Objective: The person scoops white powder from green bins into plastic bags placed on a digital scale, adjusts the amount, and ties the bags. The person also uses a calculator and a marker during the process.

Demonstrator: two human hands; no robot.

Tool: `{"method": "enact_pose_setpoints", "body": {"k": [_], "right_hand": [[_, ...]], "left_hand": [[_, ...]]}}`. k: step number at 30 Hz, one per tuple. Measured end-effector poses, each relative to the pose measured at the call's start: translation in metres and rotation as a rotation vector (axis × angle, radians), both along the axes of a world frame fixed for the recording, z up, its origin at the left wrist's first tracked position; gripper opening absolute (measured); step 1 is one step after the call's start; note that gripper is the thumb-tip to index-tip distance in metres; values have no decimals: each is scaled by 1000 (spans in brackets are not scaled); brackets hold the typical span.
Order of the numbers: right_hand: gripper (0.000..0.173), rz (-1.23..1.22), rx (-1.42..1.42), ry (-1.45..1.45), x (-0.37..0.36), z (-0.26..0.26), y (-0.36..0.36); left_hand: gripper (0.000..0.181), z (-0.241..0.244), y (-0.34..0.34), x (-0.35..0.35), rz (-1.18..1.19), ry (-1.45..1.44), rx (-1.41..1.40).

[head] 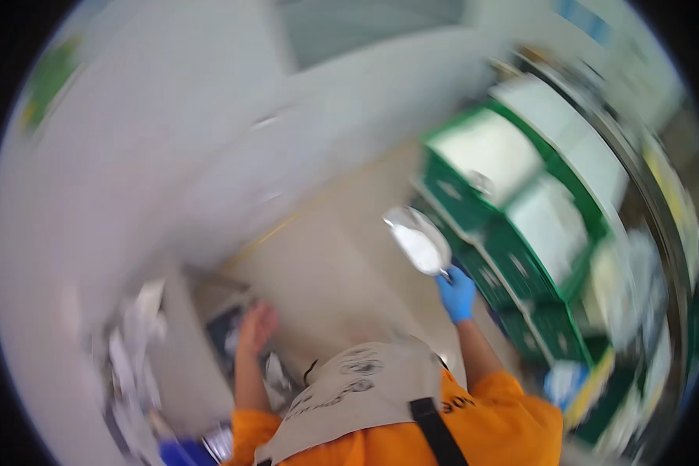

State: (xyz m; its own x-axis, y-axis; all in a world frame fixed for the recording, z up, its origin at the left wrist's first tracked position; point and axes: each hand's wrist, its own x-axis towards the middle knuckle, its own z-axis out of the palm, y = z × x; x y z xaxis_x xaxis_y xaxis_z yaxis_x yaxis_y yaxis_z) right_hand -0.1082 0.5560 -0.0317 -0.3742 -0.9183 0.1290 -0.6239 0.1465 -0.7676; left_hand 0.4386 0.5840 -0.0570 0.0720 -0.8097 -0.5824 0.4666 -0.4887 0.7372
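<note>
My right hand, in a blue glove, grips the handle of a metal scoop. White powder fills much of the scoop's bowl. The scoop is held out over the floor, close to a stack of green drawer bins on the right. Bare and blurred, my left hand hangs at the lower left. Nothing is plainly visible in it, and blur hides how its fingers are set. A dark container with unclear contents is near this hand in the picture.
The top green bins hold white material. A metal-edged shelf or worktop runs along the right. At lower left, a pale panel rises beside cluttered white items. A white wall borders the beige floor.
</note>
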Motion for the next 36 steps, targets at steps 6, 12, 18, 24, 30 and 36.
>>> {"method": "enact_pose_setpoints", "body": {"k": [6,12,18,24,30,36], "right_hand": [[26,-631,-111,-86,-111,-45,25],[33,-746,212,131,-311,-44,18],[38,-722,210,-109,-392,-72,-35],[50,-478,-198,-598,-264,-87,-147],[38,6,86,-516,-19,-136,-196],[35,1015,574,-304,329,-155,-133]], "left_hand": [[38,-141,70,-126,-734,-391,395],[37,-200,15,-100,-1201,-710,-84],[46,-160,-38,-93,-536,-537,383],[48,-102,-2,-116,-510,-556,345],[45,-118,79,-65,-409,-593,329],[52,-72,180,9,-133,-751,304]]}}
